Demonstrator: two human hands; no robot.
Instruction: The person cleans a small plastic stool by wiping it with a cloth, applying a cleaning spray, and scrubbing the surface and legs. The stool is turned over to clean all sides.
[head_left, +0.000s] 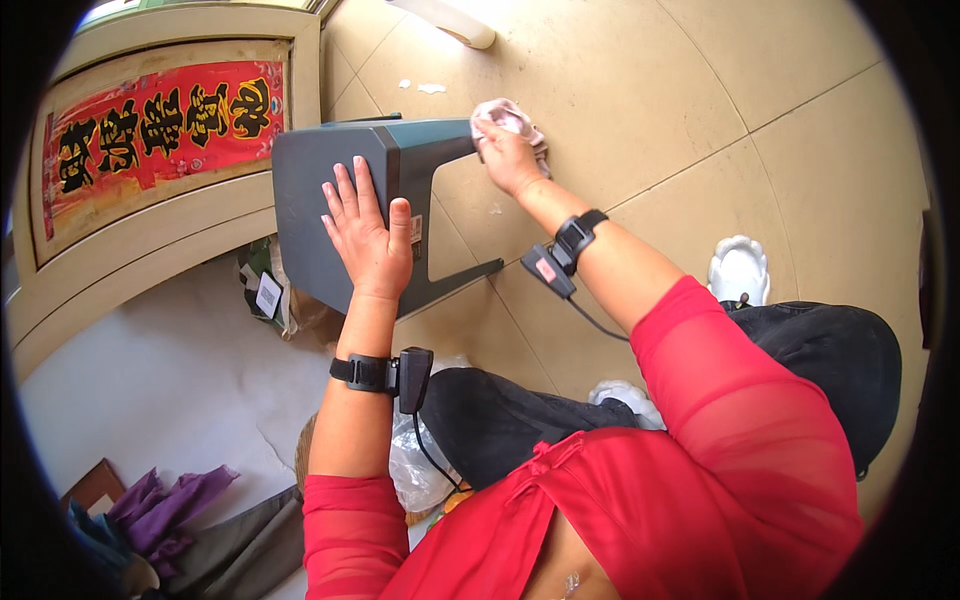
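A dark grey plastic stool (322, 202) stands on the tiled floor before me, its flat seat towards the upper left and its legs reaching right. My left hand (367, 240) lies flat on the seat near its edge, fingers spread, holding nothing. At the foot of the upper leg, my right hand (510, 154) grips a pale pink cloth (517, 120). The cloth is bunched around the leg's end, which it hides. The stool's lower leg (469, 276) shows its tip. Each of my wrists bears a black strapped device with a cable.
A cream door or panel frame (300, 97) with a red paper banner bearing writing stands at the left. A white cylindrical object (461, 26) is at the top. A bag-like item (289, 300) lies below the stool, and clear plastic (420, 465) near my left arm. Purple cloth (165, 510) lies lower left.
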